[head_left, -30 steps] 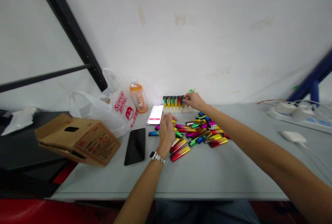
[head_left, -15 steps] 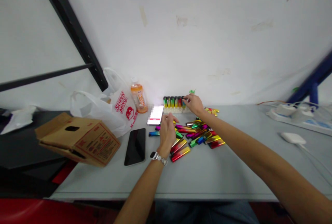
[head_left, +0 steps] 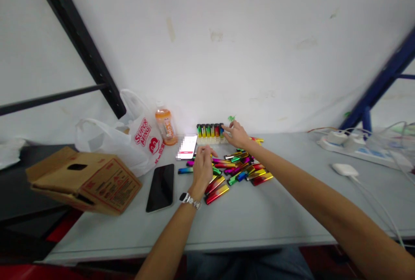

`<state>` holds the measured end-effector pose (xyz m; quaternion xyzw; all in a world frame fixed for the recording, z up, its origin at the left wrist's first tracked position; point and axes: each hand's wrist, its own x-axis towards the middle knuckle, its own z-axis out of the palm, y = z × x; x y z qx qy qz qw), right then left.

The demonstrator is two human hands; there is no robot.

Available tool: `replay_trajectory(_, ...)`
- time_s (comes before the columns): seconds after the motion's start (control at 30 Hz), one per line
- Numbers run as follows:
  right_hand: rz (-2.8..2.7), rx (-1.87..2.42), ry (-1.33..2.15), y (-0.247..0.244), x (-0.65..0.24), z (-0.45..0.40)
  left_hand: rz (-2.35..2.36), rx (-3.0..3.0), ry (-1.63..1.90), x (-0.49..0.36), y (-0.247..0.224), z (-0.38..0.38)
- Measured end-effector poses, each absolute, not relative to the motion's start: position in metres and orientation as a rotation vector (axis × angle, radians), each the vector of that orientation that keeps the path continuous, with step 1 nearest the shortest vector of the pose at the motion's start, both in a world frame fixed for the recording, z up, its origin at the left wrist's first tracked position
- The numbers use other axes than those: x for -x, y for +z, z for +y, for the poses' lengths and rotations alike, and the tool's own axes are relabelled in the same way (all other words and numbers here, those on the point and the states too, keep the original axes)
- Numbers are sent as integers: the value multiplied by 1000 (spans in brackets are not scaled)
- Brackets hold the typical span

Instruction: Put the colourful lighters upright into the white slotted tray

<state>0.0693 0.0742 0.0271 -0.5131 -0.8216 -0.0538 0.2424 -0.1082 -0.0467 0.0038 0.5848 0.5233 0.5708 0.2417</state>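
Several shiny lighters stand upright in a row (head_left: pixel 208 130) in a pale holder (head_left: pixel 207 141) against the wall. At the right end of this row is my right hand (head_left: pixel 237 135), its fingers apart beside the last, blue lighter. My left hand (head_left: pixel 203 168), with a watch on the wrist, hovers over the left part of a loose pile of coloured lighters (head_left: pixel 241 168). Its fingers point towards the holder; whether anything is between them cannot be made out.
Left of my hands are a lit phone (head_left: pixel 188 147), a dark phone (head_left: pixel 161 187), an orange drink bottle (head_left: pixel 166 125), a white plastic bag (head_left: pixel 136 141) and a cardboard box (head_left: pixel 97 180). A power strip (head_left: pixel 359 152) and white charger (head_left: pixel 345 170) lie right.
The view has shifted a little to the right. My right hand's fingers have come off the end lighter in the row and spread. My left hand has hardly changed.
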Motion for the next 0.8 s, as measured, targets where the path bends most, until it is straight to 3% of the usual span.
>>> replay_trajectory(0.33,-2499,1320,192,37,-108,26,1353,-1716,1534,103,7,-49)
replay_trajectory(0.8,-2601,1278,213,36,-101,20,1333,-1801,1526,101,6,-48)
